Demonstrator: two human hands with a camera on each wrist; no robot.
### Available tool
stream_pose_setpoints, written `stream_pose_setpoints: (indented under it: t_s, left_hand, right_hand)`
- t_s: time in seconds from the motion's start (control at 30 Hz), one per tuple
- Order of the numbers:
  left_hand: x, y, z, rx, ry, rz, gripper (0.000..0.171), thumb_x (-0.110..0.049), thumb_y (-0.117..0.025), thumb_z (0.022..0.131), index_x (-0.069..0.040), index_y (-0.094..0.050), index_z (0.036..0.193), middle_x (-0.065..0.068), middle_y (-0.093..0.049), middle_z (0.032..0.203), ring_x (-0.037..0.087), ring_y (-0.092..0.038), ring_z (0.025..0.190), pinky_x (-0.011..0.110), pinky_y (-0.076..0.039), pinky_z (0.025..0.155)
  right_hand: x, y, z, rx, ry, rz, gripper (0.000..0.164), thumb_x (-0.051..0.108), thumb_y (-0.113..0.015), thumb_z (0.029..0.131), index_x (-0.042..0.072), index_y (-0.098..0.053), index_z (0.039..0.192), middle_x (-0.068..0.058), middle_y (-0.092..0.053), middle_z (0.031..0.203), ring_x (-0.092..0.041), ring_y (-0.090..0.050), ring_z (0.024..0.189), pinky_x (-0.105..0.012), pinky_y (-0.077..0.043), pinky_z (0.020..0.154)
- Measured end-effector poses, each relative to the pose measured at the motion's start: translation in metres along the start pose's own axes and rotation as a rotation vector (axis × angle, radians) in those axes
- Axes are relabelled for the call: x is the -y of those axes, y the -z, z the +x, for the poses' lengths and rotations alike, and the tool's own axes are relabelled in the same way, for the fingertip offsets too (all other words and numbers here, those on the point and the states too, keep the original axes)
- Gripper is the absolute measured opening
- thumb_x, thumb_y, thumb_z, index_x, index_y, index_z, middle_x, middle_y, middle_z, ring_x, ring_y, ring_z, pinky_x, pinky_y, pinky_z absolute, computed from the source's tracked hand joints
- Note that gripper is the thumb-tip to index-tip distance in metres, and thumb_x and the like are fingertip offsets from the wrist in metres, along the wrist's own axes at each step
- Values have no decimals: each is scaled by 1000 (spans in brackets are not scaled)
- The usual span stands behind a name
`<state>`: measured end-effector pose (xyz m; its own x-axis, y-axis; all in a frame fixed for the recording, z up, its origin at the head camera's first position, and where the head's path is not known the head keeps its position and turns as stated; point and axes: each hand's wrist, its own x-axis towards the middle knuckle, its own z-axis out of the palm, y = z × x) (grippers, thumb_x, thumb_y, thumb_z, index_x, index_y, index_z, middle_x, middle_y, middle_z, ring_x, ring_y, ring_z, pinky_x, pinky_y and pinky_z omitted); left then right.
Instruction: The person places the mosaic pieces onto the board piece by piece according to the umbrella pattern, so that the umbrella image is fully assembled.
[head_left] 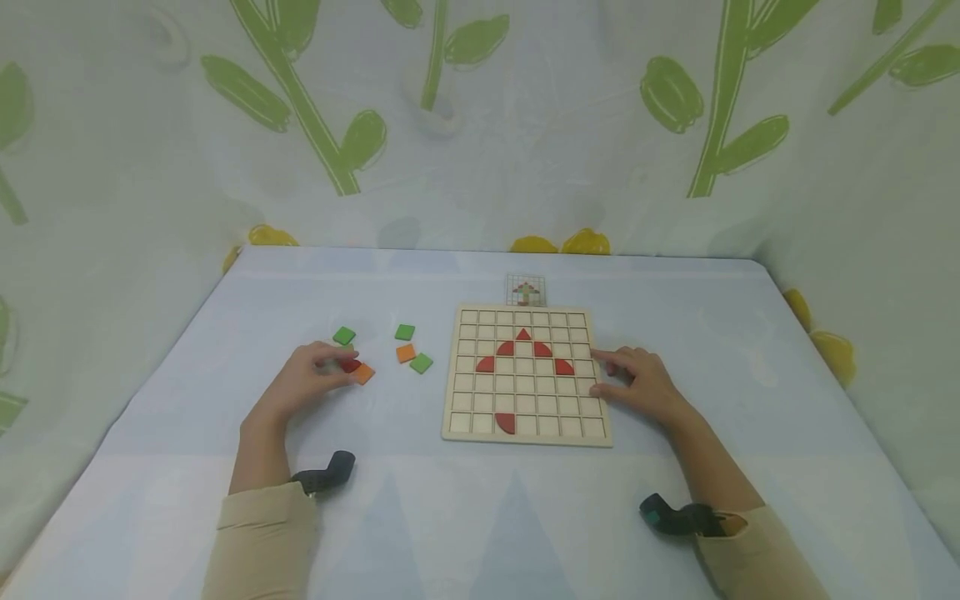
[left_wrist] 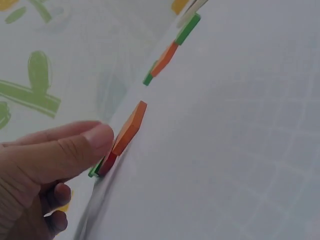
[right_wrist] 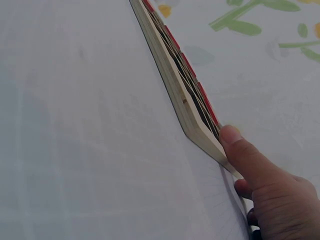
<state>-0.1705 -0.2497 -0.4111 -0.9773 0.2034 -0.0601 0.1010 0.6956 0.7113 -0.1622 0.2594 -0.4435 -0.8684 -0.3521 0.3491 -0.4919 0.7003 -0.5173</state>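
My left hand (head_left: 315,373) is over the loose pieces left of the board, thumb and forefinger apart. Between the fingertips lies a red piece (head_left: 350,365), partly covered, and beside the thumb an orange square tile (head_left: 364,373). In the left wrist view the thumb (left_wrist: 100,137) is close to the orange tile (left_wrist: 130,129); contact is unclear. My right hand (head_left: 641,383) touches the right edge of the wooden grid board (head_left: 452,417) with forefinger and thumb. The board bears a red triangle (head_left: 523,334) and several red quarter circles (head_left: 506,423).
Green tiles (head_left: 344,336) (head_left: 405,332) (head_left: 422,362) and another orange tile (head_left: 406,352) lie between the left hand and the board. A small pattern card (head_left: 526,290) is at the board's far edge. A patterned curtain (head_left: 525,125) hangs behind the table.
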Motion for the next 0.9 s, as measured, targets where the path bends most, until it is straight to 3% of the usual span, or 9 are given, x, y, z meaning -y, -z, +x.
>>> stream_pose_setpoints:
  t_s: [0.27, 0.4, 0.57, 0.7, 0.9]
  left_hand:
    - [7, -3, 1, -19, 98, 71, 38, -19, -71, 83, -8, -65, 119, 17, -56, 120, 33, -46, 109, 49, -38, 90]
    - [6, -4, 1, -26, 90, 78, 35, -17, -68, 85, -8, -66, 119, 15, -57, 116, 31, -46, 106, 47, -38, 89]
    - [5, -5, 0, -53, 29, 89, 28, -7, -63, 88, -5, -66, 116, 17, -57, 114, 35, -46, 110, 52, -37, 93]
    - [3, -4, -1, -69, 39, 44, 29, -1, -58, 89, -4, -65, 116, 19, -59, 120, 39, -44, 122, 57, -32, 101]
    - [1, -6, 0, -4, 131, -70, 33, -15, -64, 89, -8, -63, 121, 16, -57, 129, 35, -38, 131, 54, -28, 106]
  right_hand:
    - [0, 1, -1, -8, 17, -2, 55, 22, -83, 66, 6, -66, 116, 4, -52, 78, -8, -38, 73, -27, -29, 65]
    - [0, 0, -1, -7, 15, -2, 55, 22, -83, 67, 7, -66, 116, 4, -52, 78, -8, -38, 73, -26, -29, 65]
    - [0, 0, 0, -2, 10, -9, 54, 22, -83, 67, 6, -66, 116, 4, -53, 78, -9, -38, 73, -27, -29, 65]
    - [0, 0, 1, 0, 11, -12, 53, 22, -82, 68, 6, -67, 116, 4, -53, 79, -10, -38, 73, -27, -29, 65]
    - [1, 0, 0, -3, 13, -7, 53, 21, -82, 68, 6, -67, 116, 4, -53, 79, -9, -38, 74, -27, -29, 65]
